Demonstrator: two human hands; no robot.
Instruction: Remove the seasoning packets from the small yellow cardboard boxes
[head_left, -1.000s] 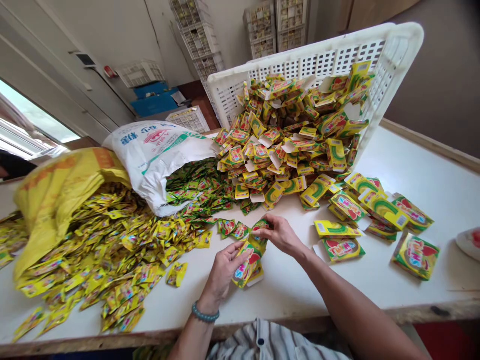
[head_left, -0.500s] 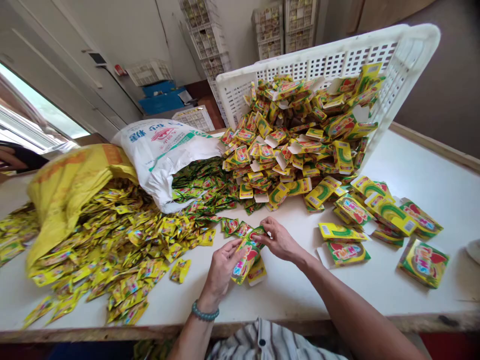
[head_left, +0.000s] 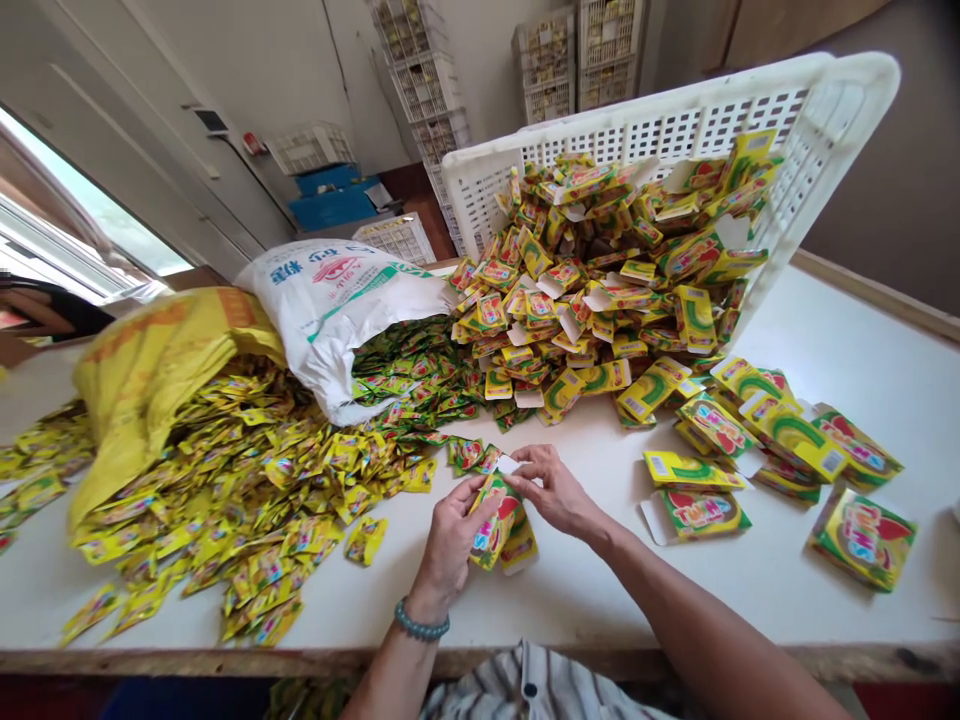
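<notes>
My left hand [head_left: 448,540] is closed round the lower left side of a small yellow-green candy box [head_left: 492,528], tilted with its printed face up. At its top end, a white flap [head_left: 508,465] stands out, and the fingers of my right hand [head_left: 552,492] pinch there. Whether a sachet is inside the box, I cannot see. Partly under the held box, another yellow box [head_left: 520,548] lies on the table. Just beyond my hands are a few green sachets [head_left: 466,455], and a lone yellow sachet [head_left: 366,541] lies to the left.
A yellow sack [head_left: 161,345] and a white sack [head_left: 330,290] spill sachets over the left side. A tipped white crate [head_left: 480,185] pours out open boxes [head_left: 592,295]. Several boxes [head_left: 705,513] lie on the right, one [head_left: 862,538] near the edge. A person's arm [head_left: 45,310] shows far left.
The green sachet that my right fingers held at the box's top end is out of sight. A white flap now shows there under those fingers. My left hand keeps its hold on the box.
</notes>
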